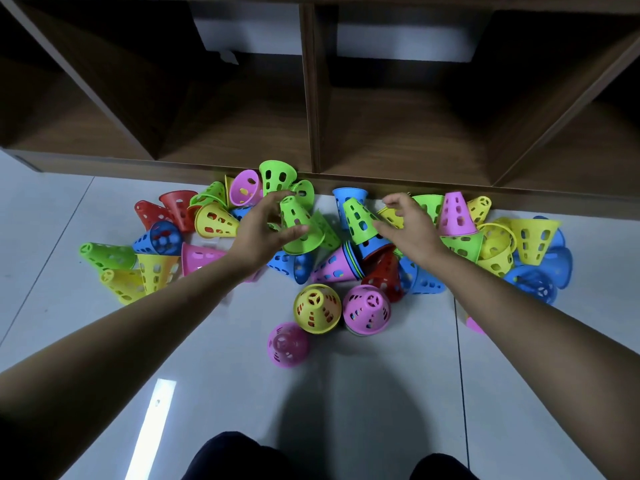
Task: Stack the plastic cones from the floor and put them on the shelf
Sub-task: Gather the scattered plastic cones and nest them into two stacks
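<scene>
While both forearms stretch toward 12 o'clock, the left hand [263, 230] curls its fingers and thumb around a green cone [304, 242]. At its 3 o'clock, the right hand [412, 230] holds its fingers apart beside a green-topped stack [360, 220]. The other cones [317, 308] lie on the floor [225, 358] before the shelf [239, 119].

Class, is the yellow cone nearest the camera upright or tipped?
Upright: the yellow cone stands narrow top up, wide rim on the floor.

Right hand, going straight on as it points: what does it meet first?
Likely the upright green cone nested on a blue cone, just beyond the right hand's spread fingers, though depth is hard to judge.
</scene>
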